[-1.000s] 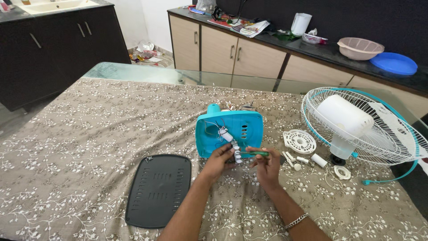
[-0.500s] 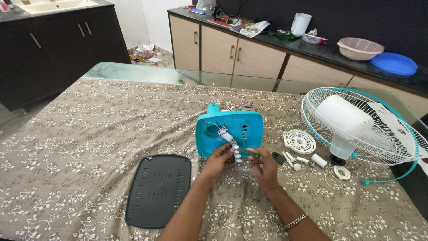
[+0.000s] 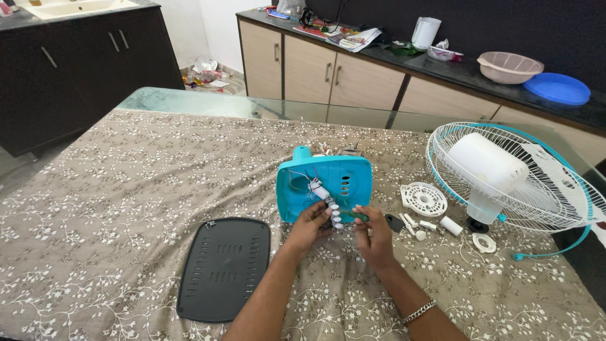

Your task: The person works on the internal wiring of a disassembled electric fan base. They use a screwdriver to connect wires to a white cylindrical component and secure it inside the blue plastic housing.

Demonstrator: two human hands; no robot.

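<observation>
The teal fan base (image 3: 325, 186) lies opened mid-table with its black bottom cover (image 3: 224, 268) already off, its switch block (image 3: 329, 208) pinched by the left hand (image 3: 309, 224) and a green-handled screwdriver (image 3: 355, 216) gripped by the right hand (image 3: 374, 237) — reassembly not yet begun.

My forearms are bare, no sleeves showing; a silver chain bracelet (image 3: 419, 311) circles my right wrist.

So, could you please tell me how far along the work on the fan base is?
Done: the black cover plate is off, and small white parts lie by the fan head. In hand: the left hand holds the white switch strip and the right hand a green-handled tool. The open teal base is left.
</observation>
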